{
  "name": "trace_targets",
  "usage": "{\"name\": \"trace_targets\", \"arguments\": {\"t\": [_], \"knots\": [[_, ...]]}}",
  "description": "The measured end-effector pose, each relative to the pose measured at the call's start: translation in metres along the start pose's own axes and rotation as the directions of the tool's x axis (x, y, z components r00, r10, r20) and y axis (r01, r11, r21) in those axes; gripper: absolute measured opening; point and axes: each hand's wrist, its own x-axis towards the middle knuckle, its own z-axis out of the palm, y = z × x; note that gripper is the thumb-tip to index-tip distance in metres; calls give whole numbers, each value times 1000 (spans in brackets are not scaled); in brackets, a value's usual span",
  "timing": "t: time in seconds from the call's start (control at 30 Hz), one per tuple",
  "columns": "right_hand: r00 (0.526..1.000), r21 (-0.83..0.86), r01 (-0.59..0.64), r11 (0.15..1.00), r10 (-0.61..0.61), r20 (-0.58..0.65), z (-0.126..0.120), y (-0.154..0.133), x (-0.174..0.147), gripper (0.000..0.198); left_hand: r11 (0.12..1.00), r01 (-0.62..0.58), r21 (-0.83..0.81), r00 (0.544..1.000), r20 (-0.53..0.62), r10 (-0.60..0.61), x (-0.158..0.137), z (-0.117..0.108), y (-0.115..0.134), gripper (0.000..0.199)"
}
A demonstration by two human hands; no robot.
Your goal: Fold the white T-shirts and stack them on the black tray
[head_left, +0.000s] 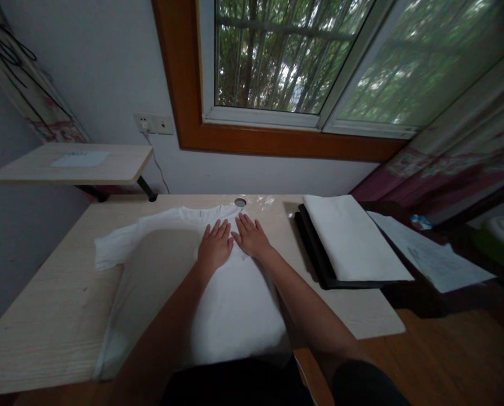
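Observation:
A white T-shirt (162,282) lies spread on the desk, its neckline toward the wall and one sleeve stretched out to the left. The right side of the shirt appears folded over, and no sleeve shows there. My left hand (215,243) rests flat on the shirt below the neckline, fingers extended. Beside it, my right hand (250,237) lies flat near the shirt's upper right edge, its fingers also stretched out. The two hands are very close together at the fingertips and thumbs. My forearms cover part of the lower shirt.
The pale wooden desk (44,316) stands against the wall under a window. A raised shelf (69,163) with a paper on it is at the back left. Black folders topped by a white sheet (353,237) sit on the right, with more papers (433,254) beyond.

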Motion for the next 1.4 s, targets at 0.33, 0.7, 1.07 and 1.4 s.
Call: {"name": "trace_targets", "arguments": {"t": [0.33, 0.7, 1.07, 1.4], "knots": [[991, -57, -52, 997, 59, 119, -10, 20, 13, 64, 998, -10, 62, 999, 35, 8, -1, -1, -1, 54], [979, -94, -87, 992, 103, 176, -21, 17, 14, 65, 953, -31, 303, 983, 181, -25, -34, -42, -33, 55], [995, 1, -100, 995, 100, 20, -5, -45, 0, 64, 870, 245, 428, 947, 87, -310, -58, -75, -124, 59], [993, 21, -116, 993, 116, -4, -1, -39, -9, 66, 910, 250, 331, 966, -29, -255, -61, -78, -139, 53]]}}
